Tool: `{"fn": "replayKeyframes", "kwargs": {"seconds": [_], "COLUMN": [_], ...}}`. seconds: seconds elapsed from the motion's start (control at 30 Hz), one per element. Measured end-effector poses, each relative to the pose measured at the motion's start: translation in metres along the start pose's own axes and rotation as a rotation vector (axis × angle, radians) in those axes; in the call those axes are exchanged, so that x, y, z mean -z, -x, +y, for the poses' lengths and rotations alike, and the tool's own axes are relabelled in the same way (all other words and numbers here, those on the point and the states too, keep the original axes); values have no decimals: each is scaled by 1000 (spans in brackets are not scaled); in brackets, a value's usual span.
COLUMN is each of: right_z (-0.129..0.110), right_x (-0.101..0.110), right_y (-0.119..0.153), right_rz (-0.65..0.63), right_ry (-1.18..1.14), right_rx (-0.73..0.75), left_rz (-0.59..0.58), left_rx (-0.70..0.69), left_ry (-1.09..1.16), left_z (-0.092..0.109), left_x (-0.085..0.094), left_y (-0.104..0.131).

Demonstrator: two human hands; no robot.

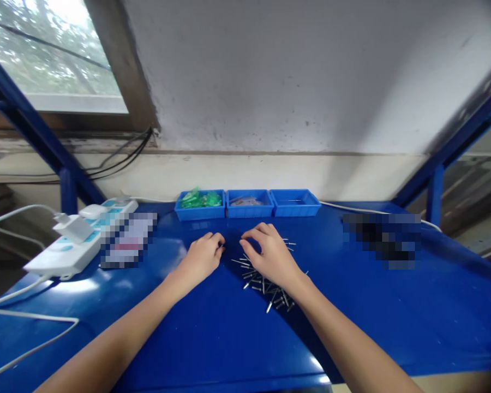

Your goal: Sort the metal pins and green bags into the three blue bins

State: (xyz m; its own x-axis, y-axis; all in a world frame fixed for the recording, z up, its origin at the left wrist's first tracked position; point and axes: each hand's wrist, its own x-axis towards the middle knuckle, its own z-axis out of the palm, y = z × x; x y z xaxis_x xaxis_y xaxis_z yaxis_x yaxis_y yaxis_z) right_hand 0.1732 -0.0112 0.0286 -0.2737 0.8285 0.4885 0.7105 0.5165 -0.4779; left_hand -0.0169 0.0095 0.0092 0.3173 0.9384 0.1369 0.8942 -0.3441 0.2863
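Note:
My left hand point(205, 254) is above the blue table, with its fingers curled and the thumb pressed toward them. A tiny glint shows at its fingertips, too small to name. To its right, my right hand point(270, 255) arches over a loose pile of metal pop rivets point(265, 285). Its thumb and forefinger tips come close together in a pinch, and whatever may be between them cannot be made out. Part of the pile is hidden under this hand. A few more rivets point(288, 243) show just beyond it.
Three blue bins stand along the back: one with green plastic packets point(200, 199), one with small clear bags point(245, 202), and a right bin point(295, 210) with little visible inside. A white power strip point(79, 240) and a blurred flat item point(129, 240) lie left; a blurred dark object point(384, 240) lies right.

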Motion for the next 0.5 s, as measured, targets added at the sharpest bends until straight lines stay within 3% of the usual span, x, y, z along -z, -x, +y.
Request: {"fn": "replayKeyframes", "kwargs": {"seconds": [0.1,0.2,0.37,0.5], "right_z": [-1,-2,-2,-5], "right_x": [-7,-11,-13,-9], "right_y": [2,3,3,3], "right_rz": [-80,-94,-92,-70], "right_ry": [1,-19,-61,-27], "right_rx": [32,42,181,218], "left_rz": [70,127,-38,-15], "left_rx": [-112,-170,-75,62], "left_ry": [142,459,1110,1365], "left_z": [-4,-5,6,16], "left_x": [-3,-4,2,6], "left_y": [-3,-4,1,5]}}
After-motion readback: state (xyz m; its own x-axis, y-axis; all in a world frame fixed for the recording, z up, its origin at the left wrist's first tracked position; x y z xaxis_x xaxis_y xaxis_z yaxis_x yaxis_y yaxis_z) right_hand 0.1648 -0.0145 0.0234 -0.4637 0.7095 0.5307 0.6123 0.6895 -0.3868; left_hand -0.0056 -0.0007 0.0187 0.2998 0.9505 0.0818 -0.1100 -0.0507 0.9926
